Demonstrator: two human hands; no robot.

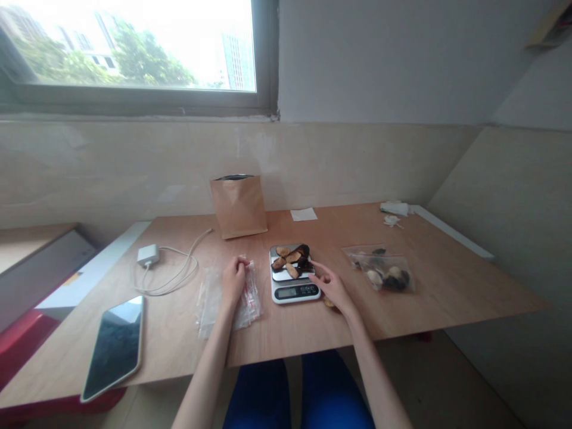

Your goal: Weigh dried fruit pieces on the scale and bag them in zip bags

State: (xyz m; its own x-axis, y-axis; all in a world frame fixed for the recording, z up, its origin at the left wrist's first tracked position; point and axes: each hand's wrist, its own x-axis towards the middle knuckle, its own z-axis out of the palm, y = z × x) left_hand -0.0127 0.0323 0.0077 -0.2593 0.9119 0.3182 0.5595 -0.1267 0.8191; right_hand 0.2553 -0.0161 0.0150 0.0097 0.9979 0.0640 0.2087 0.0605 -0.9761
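Note:
A white digital kitchen scale [274, 292] sits at the middle of the table, with several dried brown slices [292, 257] and darker pieces heaped on its metal plate. My right hand [331, 287] is at the scale's right side, fingers apart, its fingertips at the plate's edge by the dark pieces. Under that hand another dried slice [329, 302] lies partly hidden on the table. To the left, my left hand [234, 279] rests with curled fingers on a stack of clear zip bags [250, 307]. Whatever its fingers hold, if anything, is hidden.
Behind the scale stands an open brown paper pouch [239, 207]. Filled clear bags [388, 274] lie at right, and a white paper [304, 214] near the wall. A tablet [115, 345], a charger [148, 255] and its cable are at left. Crumpled white items [395, 208] lie back right.

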